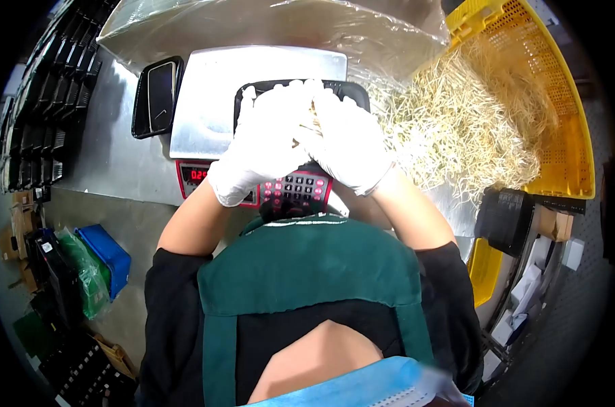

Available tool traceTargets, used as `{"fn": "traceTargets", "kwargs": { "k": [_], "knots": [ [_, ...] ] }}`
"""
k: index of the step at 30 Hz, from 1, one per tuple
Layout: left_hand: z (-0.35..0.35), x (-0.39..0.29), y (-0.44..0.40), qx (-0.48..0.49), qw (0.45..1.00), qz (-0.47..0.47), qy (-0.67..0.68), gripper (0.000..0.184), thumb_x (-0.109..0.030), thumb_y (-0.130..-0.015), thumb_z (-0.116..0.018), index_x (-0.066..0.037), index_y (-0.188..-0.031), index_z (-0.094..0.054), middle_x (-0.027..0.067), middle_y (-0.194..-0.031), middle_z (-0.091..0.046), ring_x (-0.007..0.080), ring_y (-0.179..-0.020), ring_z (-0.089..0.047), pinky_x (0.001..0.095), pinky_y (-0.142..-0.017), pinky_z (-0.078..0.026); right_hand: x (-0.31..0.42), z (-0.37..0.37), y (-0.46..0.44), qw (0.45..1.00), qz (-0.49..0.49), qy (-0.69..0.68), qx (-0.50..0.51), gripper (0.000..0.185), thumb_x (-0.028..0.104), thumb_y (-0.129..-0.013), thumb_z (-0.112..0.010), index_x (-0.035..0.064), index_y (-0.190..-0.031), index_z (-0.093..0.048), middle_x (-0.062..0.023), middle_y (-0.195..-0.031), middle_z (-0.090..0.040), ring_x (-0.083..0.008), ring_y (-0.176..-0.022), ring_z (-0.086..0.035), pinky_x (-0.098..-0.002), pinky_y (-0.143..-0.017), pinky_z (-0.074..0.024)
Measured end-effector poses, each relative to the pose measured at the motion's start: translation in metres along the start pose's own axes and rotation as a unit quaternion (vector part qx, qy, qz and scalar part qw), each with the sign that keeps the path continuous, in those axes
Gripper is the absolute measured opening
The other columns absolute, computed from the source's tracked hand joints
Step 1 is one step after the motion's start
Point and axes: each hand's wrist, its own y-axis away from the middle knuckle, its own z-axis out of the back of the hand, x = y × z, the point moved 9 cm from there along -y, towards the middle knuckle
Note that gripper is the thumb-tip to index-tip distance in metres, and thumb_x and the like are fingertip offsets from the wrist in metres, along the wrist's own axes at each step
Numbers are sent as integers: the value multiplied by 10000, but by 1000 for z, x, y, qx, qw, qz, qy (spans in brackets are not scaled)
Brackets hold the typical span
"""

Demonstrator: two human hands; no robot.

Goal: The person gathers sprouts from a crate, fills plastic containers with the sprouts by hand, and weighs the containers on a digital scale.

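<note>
My left hand [270,132] and my right hand [351,139], both in white gloves, are side by side over a black plastic tray [356,91]. The tray sits on the metal plate of a weighing scale [202,102]. Both hands are cupped, with fingers curved together, and a few pale yellow bean sprouts [313,121] show in the gap between them. The gloves hide most of the tray's inside. Below my wrists is the scale's keypad [297,186], and its red display [198,175] is partly covered by the left glove.
To the right, a large heap of bean sprouts [457,122] spills from a yellow crate [570,136]. Another black tray [143,108] lies left of the scale, near stacked black trays [56,81]. Clear plastic sheeting [273,24] spans the back. A blue bin [107,258] stands low at left.
</note>
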Motion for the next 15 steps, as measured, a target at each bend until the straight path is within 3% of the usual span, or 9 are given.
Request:
{"fn": "traceTargets", "kwargs": {
  "k": [1, 4, 5, 6, 7, 10, 12, 14, 15],
  "knots": [
    [2, 2, -2, 9, 1000, 12, 19, 612, -273, -769, -714, -5, -1282, -514, 179, -1300, -518, 344, -1185, -475, 453, -1020, -337, 7, 8, -2, 998, 36, -25, -42, 558, 368, -831, -637, -12, -1225, -526, -177, -983, -623, -326, -811, -592, -416, -715, -474],
    [1, 8, -6, 61, 997, 47, 7, 677, -362, -768, -713, -10, -1304, -498, 180, -1319, -500, 353, -1215, -444, 452, -1038, -309, 21, 38, -10, 993, 94, 57, -42, 529, 397, -834, -629, 16, -1195, -569, -149, -848, -647, -315, -692, -607, -404, -666, -491],
    [0, 8, -7, 76, 996, 40, -7, 759, -459, -769, -663, -16, -1347, -446, 190, -1346, -469, 353, -1231, -428, 512, -1050, -238, 16, 51, -20, 995, 90, 31, -40, 491, 408, -837, -625, 60, -1181, -593, -124, -772, -646, -301, -657, -612, -392, -625, -496],
    [-2, 6, -6, 91, 995, 35, -20, 845, -556, -771, -613, -22, -1390, -394, 199, -1373, -439, 354, -1247, -412, 572, -1061, -166, 12, 55, -36, 983, 71, 167, 10, 444, 403, -862, -607, 107, -1193, -609, -111, -813, -665, -274, -717, -641, -372, -665, -513],
    [2, 4, -9, 92, 993, 62, -38, 899, -600, -756, -614, -9, -1393, -381, 204, -1372, -430, 367, -1248, -407, 580, -1071, -146, -8, 62, -53, 985, 48, 167, -14, 416, 389, -876, -595, 115, -1189, -617, -117, -851, -671, -264, -746, -650, -357, -689, -518],
    [23, -10, -15, 73, 995, 60, -24, 955, -548, -716, -697, 4, -1411, -344, 199, -1357, -439, 362, -1241, -414, 595, -1062, -173, -95, 74, -139, 982, -40, 171, -65, 347, 296, -910, -573, 81, -1177, -628, -136, -967, -687, -227, -771, -675, -315, -728, -530],
    [40, -9, -16, 68, 994, 88, -22, 964, -525, -714, -716, 9, -1417, -328, 199, -1357, -439, 365, -1258, -406, 577, -1073, -181, -151, 76, -187, 971, -33, 173, -161, 274, 216, -817, -525, 103, -1003, -691, -161, -907, -671, -343, -940, -620, -441, -833, -489],
    [51, 1, -3, 64, 991, 119, -19, 976, -503, -712, -736, 14, -1422, -312, 199, -1358, -440, 368, -1275, -399, 559, -1084, -190, -139, 75, -183, 933, -30, 276, -230, 293, 204, -815, -526, 97, -1043, -674, -160, -931, -670, -346, -965, -618, -448, -864, -481],
    [63, 8, 10, 26, 992, 123, -11, 945, -446, -723, -752, 16, -1419, -310, 200, -1370, -432, 363, -1298, -385, 529, -1099, -196, -200, 51, -215, 932, 13, 287, -219, 279, 188, -804, -528, 79, -1004, -690, -166, -928, -680, -354, -946, -637, -462, -844, -491]
  ]
}}
